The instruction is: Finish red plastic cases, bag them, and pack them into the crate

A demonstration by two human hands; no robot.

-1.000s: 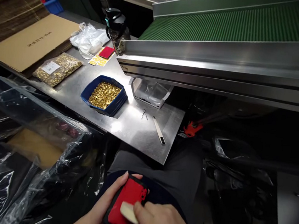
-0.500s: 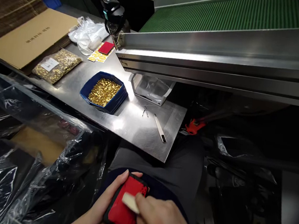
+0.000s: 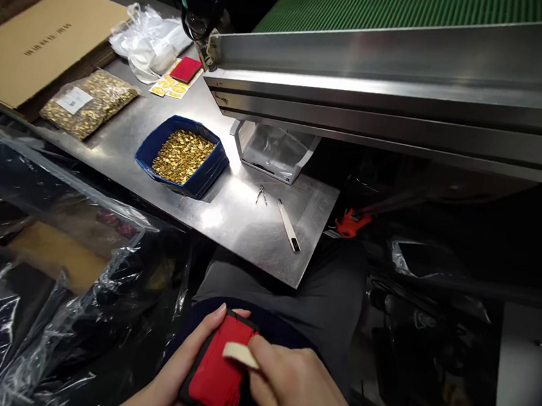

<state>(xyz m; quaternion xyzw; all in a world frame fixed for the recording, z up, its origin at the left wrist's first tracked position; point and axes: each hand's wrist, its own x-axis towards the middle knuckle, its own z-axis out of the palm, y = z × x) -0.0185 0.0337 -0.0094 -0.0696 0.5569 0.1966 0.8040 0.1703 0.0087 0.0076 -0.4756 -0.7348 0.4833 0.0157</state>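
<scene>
My left hand point(image 3: 186, 361) is closed around a flat red and black rectangular case point(image 3: 216, 378), tilted low in front of my lap. My right hand point(image 3: 294, 380) pinches a short cream-coloured flat stick point(image 3: 239, 353) with a rounded end. The stick lies over the red face of the case; whether it presses on it I cannot tell. On the metal table point(image 3: 243, 232) beyond my lap are a white-handled tool point(image 3: 288, 225) and a small pair of metal tweezers-like prongs point(image 3: 262, 195). A blue bin point(image 3: 206, 173) holds many small gold-coloured pieces point(image 3: 183, 157).
A clear bag of gold pieces point(image 3: 90, 101), a cardboard sheet point(image 3: 45, 44) and white plastic bags point(image 3: 147, 41) lie farther left. A grey-white tray point(image 3: 276, 155) sits under the green conveyor point(image 3: 392, 12). Plastic-lined container point(image 3: 57, 161) stands at left; an orange tool point(image 3: 352, 224) lies right.
The view has shifted, so the table and its things sit slightly higher and further left. The stick has turned a little over the red face; both hands keep their hold.
</scene>
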